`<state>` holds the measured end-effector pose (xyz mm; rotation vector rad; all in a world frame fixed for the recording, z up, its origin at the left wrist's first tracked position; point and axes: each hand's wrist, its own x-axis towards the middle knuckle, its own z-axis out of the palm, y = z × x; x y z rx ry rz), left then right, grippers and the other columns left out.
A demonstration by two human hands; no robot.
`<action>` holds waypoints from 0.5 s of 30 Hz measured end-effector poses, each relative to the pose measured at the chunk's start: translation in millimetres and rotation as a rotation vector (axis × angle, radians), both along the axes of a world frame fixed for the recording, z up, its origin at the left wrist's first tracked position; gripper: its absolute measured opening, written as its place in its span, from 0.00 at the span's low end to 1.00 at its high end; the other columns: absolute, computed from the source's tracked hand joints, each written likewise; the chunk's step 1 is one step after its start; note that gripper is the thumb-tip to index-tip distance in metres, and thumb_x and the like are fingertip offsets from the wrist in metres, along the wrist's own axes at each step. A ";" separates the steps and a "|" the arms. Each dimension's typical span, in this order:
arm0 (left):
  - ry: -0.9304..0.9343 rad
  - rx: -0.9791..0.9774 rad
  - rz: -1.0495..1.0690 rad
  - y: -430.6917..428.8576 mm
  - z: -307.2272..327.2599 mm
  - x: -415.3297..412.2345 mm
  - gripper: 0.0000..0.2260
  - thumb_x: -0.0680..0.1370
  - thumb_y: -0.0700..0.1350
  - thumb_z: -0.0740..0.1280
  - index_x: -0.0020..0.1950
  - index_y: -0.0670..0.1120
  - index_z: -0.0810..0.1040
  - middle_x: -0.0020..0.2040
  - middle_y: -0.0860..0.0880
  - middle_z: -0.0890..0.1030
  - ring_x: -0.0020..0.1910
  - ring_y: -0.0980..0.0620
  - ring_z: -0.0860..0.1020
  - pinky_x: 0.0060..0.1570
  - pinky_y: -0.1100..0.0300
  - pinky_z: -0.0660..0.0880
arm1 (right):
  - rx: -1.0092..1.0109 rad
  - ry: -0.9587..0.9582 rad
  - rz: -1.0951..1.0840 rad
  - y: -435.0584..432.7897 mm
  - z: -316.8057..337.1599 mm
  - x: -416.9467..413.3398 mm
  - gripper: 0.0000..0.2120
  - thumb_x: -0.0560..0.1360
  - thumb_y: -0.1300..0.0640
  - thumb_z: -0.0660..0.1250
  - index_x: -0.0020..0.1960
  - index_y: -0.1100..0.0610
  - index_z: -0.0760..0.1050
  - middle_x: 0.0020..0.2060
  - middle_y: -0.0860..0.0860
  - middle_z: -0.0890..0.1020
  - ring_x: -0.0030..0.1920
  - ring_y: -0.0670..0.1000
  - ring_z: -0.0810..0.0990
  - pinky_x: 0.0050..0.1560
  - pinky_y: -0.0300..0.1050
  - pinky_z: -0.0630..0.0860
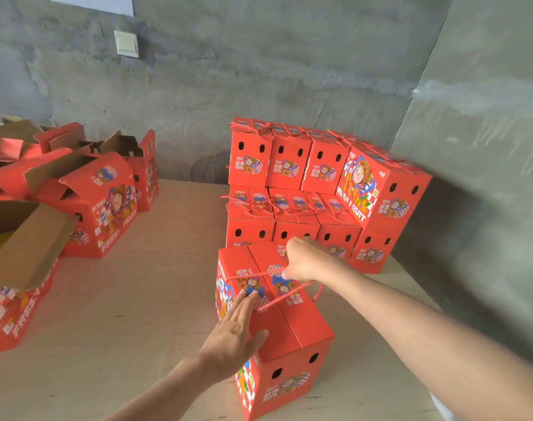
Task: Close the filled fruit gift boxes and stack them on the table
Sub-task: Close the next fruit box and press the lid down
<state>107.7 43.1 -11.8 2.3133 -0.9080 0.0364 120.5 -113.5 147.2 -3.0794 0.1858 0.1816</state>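
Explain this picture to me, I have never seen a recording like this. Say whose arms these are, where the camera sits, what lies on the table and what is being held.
No machine here: these are a person's two bare arms, filmed by one wide-angle camera worn on the head, looking forward and down. The left hand lies flat on top of a closed red fruit box standing on the wooden table. The right hand pinches that box's red rope handle. Behind stands a stack of closed boxes, two layers high; at the left are open boxes with flaps up.
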 end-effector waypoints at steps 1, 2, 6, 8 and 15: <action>-0.002 -0.023 0.018 -0.4 0.1 -1.6 0.33 0.81 0.52 0.56 0.76 0.46 0.39 0.77 0.53 0.43 0.74 0.58 0.36 0.71 0.67 0.42 | -0.110 0.074 0.034 3.3 -2.5 -1.5 0.15 0.71 0.59 0.69 0.31 0.59 0.67 0.29 0.52 0.74 0.29 0.51 0.72 0.27 0.39 0.65; -0.013 -0.057 0.036 -1.1 -0.4 -5.2 0.33 0.81 0.51 0.57 0.76 0.47 0.37 0.77 0.54 0.42 0.75 0.57 0.39 0.72 0.67 0.43 | -0.120 0.099 0.047 7.2 -1.4 -0.7 0.15 0.71 0.58 0.69 0.31 0.58 0.66 0.27 0.50 0.73 0.29 0.50 0.71 0.26 0.39 0.63; -0.072 -0.150 0.027 -8.6 13.6 -28.4 0.32 0.78 0.41 0.63 0.75 0.60 0.50 0.75 0.49 0.55 0.75 0.50 0.56 0.71 0.60 0.60 | 0.662 -0.057 -0.221 13.7 34.5 20.1 0.12 0.75 0.58 0.65 0.33 0.59 0.72 0.22 0.49 0.72 0.24 0.49 0.68 0.31 0.40 0.68; -0.221 -0.153 0.034 -16.2 21.9 -32.8 0.27 0.67 0.35 0.76 0.62 0.56 0.78 0.66 0.35 0.70 0.65 0.37 0.72 0.58 0.54 0.75 | 0.824 -0.111 -0.300 12.4 51.5 23.5 0.11 0.76 0.60 0.64 0.35 0.60 0.72 0.23 0.50 0.71 0.22 0.48 0.66 0.32 0.42 0.71; -0.031 -0.280 -0.132 -43.8 95.1 -4.3 0.22 0.76 0.62 0.62 0.69 0.59 0.69 0.77 0.49 0.43 0.71 0.60 0.34 0.73 0.60 0.45 | 0.894 -0.342 -0.335 -14.7 134.8 29.7 0.11 0.76 0.61 0.64 0.35 0.60 0.71 0.13 0.46 0.67 0.14 0.45 0.62 0.24 0.36 0.66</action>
